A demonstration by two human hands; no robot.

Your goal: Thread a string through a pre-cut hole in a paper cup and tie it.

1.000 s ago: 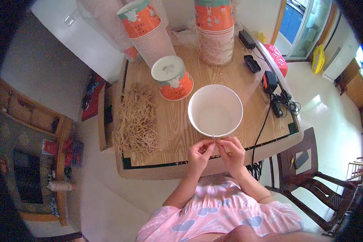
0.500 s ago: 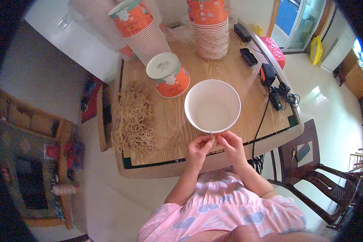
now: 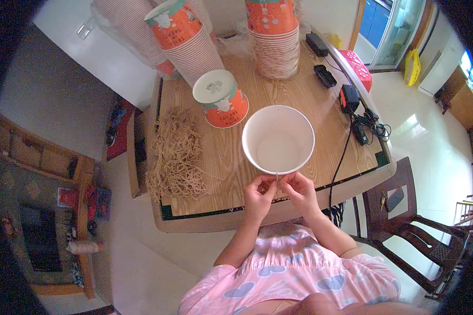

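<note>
A white-lined paper bucket [image 3: 278,139] stands on the table with its open top facing me. A short, thin pale piece of cord [image 3: 277,175] shows at its near rim. My left hand [image 3: 259,195] pinches at the cord just below the rim, thumb and forefinger together. Right beside it my right hand [image 3: 298,191] is closed in a similar pinch, its fingertips almost meeting the left ones. The fingers hide most of the cord. To the left lies a loose heap of tan cords [image 3: 177,155].
An upside-down orange and green paper bucket [image 3: 226,107] stands behind the cord heap. Tall stacks of buckets [image 3: 276,47] rise at the back. A black adapter with cables [image 3: 349,98] lies at the table's right, near a dark wooden chair [image 3: 399,210].
Both hands stay at the near rim, with only slight finger movement. The view has shifted a little; the bucket stands where it was.
</note>
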